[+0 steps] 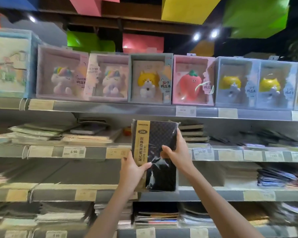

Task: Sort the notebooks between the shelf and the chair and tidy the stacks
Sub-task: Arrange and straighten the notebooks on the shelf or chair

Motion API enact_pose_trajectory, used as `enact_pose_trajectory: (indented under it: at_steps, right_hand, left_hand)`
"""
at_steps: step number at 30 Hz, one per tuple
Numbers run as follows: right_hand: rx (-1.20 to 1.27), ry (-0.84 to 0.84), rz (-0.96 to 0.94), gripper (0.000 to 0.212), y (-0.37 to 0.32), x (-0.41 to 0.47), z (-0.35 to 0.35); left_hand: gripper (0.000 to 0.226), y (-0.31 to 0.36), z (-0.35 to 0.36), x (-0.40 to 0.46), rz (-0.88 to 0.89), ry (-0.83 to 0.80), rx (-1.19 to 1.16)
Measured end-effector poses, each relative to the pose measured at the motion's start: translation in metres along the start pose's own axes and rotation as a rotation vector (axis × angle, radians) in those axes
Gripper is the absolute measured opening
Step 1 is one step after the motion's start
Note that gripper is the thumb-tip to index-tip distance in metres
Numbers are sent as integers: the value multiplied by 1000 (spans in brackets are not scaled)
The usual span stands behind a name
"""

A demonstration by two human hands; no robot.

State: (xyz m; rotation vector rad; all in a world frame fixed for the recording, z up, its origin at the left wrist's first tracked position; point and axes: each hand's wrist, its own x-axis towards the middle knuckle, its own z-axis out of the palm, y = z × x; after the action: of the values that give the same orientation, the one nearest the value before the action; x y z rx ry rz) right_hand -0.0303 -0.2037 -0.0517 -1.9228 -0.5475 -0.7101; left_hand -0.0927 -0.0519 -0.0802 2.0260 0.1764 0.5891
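Note:
I hold a black notebook (pixel 160 134) upright in front of the shelf; it is wrapped in clear plastic and has a gold band printed "25K" down its left side. My left hand (pixel 132 169) grips its lower left edge, thumb across the gold band. My right hand (pixel 177 152) grips its right edge, fingers curled over the cover. Behind it, a stack of dark notebooks (pixel 193 133) lies on the second shelf (pixel 96 152), just to the right. Pale notebook stacks (pixel 86 134) lie on the same shelf to the left. No chair is in view.
The top shelf carries boxed plush-cover notebooks (pixel 150 78) in a row. Lower shelves hold flat notebook stacks (pixel 156 218) and a dark pile (pixel 275 177) at the right. Price tags (pixel 73 152) line each shelf edge. Coloured boxes hang overhead.

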Motion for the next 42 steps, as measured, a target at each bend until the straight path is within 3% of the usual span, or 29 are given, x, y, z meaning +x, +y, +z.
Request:
enact_pose_trajectory:
  at_steps: [5,11,16,20,24,30,32,34,37,42]
  right_hand:
    - [116,-150,59,75,16,34,16]
    - [121,-223,92,89,22,39,17]
    - [-57,-217,-72,78,26,-7,5]
    - [-222,-190,-267,67,46,-70,8]
    - [-432,-48,-518,94,57,-95,15]
    - [-626,23,-613,104,68,-96,29]
    - [-687,34,-617,103,61,-89,29]
    - [-717,94,-656,88,49,-78,29]
    - [-685,177,-646,85,30,-55,29]
    - [-581,210,-533,106,7,-14,26]
  left_hand:
    - [83,4,2,32,-117,3,105]
    - [77,7,4,43,-180,-27,294]
    - [60,21,-7,56,-192,-122,351]
    - [66,39,-19,62,-181,-262,438]
    - [69,49,-28,69,-165,-325,434]
    - [72,52,-26,68,-164,-264,469]
    - [89,55,-30,72,-184,-214,410]
    - [101,58,-37,77,-157,-137,349]
    - [91,61,-47,82,-51,2,244]
    - [59,45,-47,58,18,56,-309]
